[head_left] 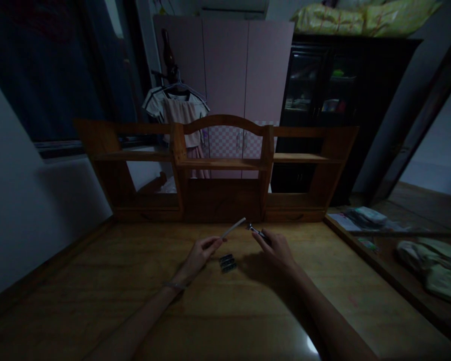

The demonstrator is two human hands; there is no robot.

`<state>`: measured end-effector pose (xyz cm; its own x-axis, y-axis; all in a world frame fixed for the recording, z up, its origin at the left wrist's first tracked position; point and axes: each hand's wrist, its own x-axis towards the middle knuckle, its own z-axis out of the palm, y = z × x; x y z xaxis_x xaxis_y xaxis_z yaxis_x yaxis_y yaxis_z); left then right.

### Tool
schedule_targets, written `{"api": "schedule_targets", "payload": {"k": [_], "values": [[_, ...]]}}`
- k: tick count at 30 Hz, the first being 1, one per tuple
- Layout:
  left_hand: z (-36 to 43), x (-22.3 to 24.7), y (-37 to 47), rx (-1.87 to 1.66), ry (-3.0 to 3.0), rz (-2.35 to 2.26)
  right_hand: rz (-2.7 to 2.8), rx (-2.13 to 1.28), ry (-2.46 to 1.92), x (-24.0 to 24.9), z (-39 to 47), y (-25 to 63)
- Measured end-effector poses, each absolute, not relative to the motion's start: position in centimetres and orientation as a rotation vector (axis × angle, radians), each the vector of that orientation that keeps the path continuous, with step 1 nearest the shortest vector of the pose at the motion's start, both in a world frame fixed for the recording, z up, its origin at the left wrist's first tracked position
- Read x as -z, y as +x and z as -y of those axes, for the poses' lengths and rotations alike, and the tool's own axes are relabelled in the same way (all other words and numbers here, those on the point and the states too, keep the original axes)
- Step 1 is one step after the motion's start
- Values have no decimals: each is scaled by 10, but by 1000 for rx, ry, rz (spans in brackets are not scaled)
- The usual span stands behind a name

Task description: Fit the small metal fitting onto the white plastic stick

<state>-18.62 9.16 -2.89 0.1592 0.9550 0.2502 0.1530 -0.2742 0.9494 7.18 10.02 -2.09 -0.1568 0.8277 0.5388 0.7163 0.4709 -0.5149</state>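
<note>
Pinched in my left hand (204,252) is one end of a thin pale strip (234,227), which slants up and to the right. My right hand (277,247) is closed on the dark handle of a small razor-like tool (252,228). Its metallic head points left, close to the strip's free end, with a small gap between them. On the wooden desk (165,321), between and below my hands, lies a small dark case (227,262) with several sections. Its contents are too dark to make out.
A wooden shelf unit (221,163) stands along the desk's back edge. A raised rim (383,278) runs down the right side, with pale cloth (436,265) and plastic bags (368,215) beyond it. A wall (41,200) borders the left.
</note>
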Motion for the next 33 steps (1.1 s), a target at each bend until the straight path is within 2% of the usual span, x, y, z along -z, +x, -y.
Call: {"api": "schedule_targets", "payload": {"k": [16, 33], "values": [[-87, 35, -185, -1018, 1463, -1003, 1940, -151, -1264, 24, -103, 79], [-87, 34, -184, -911, 1476, -987, 1963, -464, -1183, 23, -103, 75]]}}
